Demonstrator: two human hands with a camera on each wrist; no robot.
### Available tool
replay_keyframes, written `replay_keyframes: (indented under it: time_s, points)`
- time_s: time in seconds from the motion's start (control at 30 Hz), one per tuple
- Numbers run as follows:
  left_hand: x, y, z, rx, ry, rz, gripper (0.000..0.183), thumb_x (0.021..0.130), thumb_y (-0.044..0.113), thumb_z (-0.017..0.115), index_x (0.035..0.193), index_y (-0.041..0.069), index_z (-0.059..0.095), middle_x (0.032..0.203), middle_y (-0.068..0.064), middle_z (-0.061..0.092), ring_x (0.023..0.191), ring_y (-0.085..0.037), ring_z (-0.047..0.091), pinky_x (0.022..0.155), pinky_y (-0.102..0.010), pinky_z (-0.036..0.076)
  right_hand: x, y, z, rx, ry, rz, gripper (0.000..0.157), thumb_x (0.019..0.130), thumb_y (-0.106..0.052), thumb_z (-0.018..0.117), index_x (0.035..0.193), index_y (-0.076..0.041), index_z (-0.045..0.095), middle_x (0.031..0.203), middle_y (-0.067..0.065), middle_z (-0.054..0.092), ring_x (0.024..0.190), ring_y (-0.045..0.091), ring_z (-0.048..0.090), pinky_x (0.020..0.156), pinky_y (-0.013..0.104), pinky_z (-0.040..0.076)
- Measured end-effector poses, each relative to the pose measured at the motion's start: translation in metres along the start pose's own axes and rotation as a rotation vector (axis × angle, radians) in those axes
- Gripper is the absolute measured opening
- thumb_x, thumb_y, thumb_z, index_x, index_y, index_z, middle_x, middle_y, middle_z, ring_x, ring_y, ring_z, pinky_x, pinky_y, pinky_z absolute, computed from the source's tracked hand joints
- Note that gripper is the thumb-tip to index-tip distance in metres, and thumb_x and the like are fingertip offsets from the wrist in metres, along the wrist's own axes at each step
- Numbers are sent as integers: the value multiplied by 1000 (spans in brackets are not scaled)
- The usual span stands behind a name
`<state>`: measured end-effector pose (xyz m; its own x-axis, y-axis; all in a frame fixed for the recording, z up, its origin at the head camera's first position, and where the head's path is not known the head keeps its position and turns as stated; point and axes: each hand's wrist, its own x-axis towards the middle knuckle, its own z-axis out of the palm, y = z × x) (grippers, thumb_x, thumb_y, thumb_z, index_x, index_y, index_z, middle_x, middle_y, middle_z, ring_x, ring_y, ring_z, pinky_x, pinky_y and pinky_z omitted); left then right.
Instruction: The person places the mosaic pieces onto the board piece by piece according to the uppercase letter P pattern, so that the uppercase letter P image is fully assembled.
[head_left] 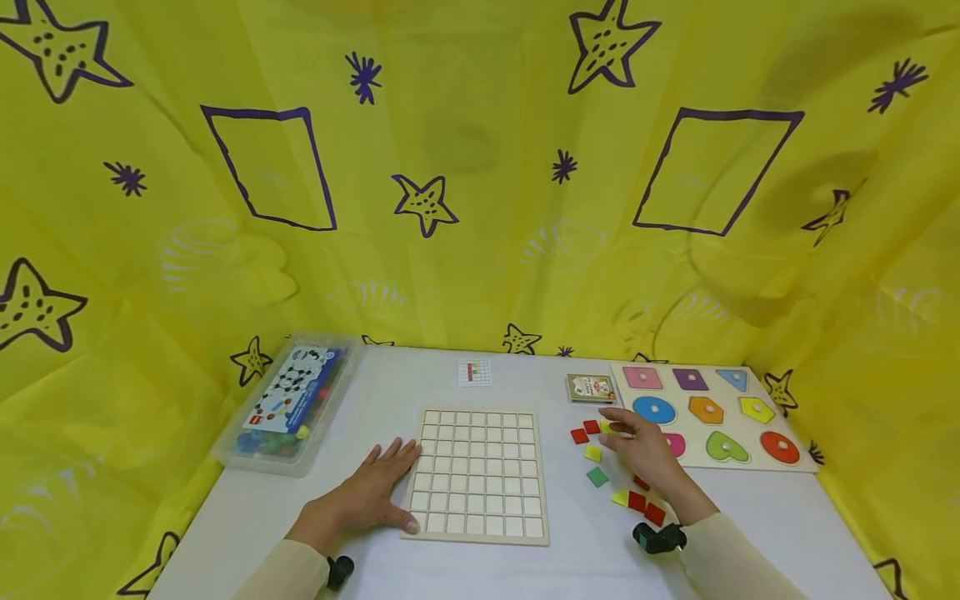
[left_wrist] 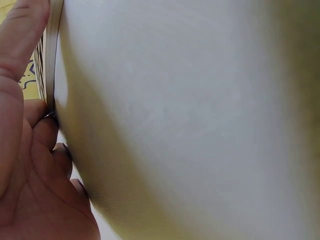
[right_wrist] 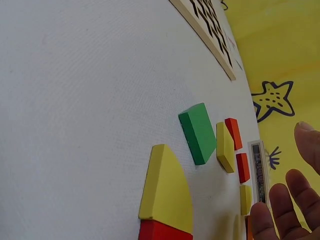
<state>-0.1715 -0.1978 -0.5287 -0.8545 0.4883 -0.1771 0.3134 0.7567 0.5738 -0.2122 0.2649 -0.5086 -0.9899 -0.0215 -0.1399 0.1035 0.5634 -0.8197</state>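
Note:
A pale wooden grid board [head_left: 475,481] lies flat in the middle of the table. My left hand [head_left: 366,493] rests at its left side, fingers spread along the edge and thumb at the near corner. On the right, my right hand [head_left: 648,454] hovers over small coloured tiles, its thumb and fingers apart with nothing between them in the right wrist view. A yellow tile [head_left: 606,427] is partly hidden beneath the fingertips. Around it lie red tiles [head_left: 580,436], a yellow square [head_left: 593,453] and a green tile [right_wrist: 197,132]. Nearer are a yellow curved-edge piece [right_wrist: 167,190] and red tiles [head_left: 655,514].
A small printed grid card [head_left: 474,372] lies beyond the board. A boxed card deck [head_left: 590,388] and a shape puzzle board [head_left: 697,454] sit at the right. At the left is a clear plastic box [head_left: 292,462] of coloured parts. A yellow patterned curtain [head_left: 480,283] encloses the table.

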Motion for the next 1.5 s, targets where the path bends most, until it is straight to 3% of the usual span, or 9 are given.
replay_keyframes:
  time_s: [0.13, 0.4, 0.67, 0.97, 1.13, 1.27, 1.37, 1.5]
  points:
    - [1, 0, 0, 5, 2, 1, 126, 68, 48, 95, 164, -1, 30, 173, -20, 27, 162, -44, 15, 132, -64, 5, 2, 4, 1, 30, -3, 18, 51, 101, -12, 70, 151, -9, 57, 150, 21, 56, 137, 43, 51, 106, 50, 57]
    - [-1, 0, -1, -19, 1, 10, 126, 69, 48, 94, 165, 0, 28, 173, -20, 26, 162, -44, 14, 132, -64, 4, 2, 11, 8, 70, -10, 59, 47, 101, -14, 71, 147, -10, 61, 139, 19, 62, 122, 34, 57, 92, 30, 57]
    - [-3, 1, -2, -36, -2, -7, 125, 70, 46, 94, 165, 1, 28, 174, -19, 25, 163, -43, 13, 132, -63, 3, 1, 9, 20, 2, -26, 3, 42, 99, -14, 71, 140, -11, 66, 133, 16, 67, 119, 31, 62, 96, 34, 58]
    - [1, -1, 0, -11, 1, -8, 125, 69, 49, 94, 166, 3, 29, 174, -16, 26, 163, -40, 14, 133, -61, 3, 10, 7, 0, -44, 46, -12, 46, 100, -7, 69, 145, -3, 60, 137, 24, 60, 124, 39, 55, 86, 23, 57]
    - [1, -2, -1, -11, 2, -2, 125, 69, 49, 94, 166, 2, 29, 174, -17, 25, 163, -42, 13, 133, -62, 3, 16, 12, -3, -110, 49, -21, 45, 99, -5, 69, 143, -2, 61, 132, 24, 63, 119, 39, 57, 88, 32, 59]
    - [1, -2, -1, -14, 1, 2, 126, 69, 49, 94, 165, 1, 28, 174, -18, 25, 163, -43, 13, 132, -63, 3, 21, 16, 3, -192, 51, -27, 44, 98, -4, 67, 142, -2, 62, 132, 23, 64, 117, 39, 57, 100, 50, 58]
    - [0, -2, 0, -15, -3, 2, 126, 69, 49, 94, 166, 1, 28, 174, -18, 25, 163, -43, 13, 132, -63, 3, 22, 17, 10, -196, 42, 4, 45, 99, -2, 64, 144, -3, 62, 140, 24, 63, 126, 43, 55, 110, 61, 51]
    - [0, -1, -1, -13, -1, 4, 126, 69, 49, 94, 166, 1, 28, 174, -18, 26, 163, -43, 13, 132, -63, 3, 19, 18, 15, -200, 36, 14, 43, 99, 1, 62, 143, -3, 63, 142, 22, 64, 132, 43, 55, 113, 63, 49]
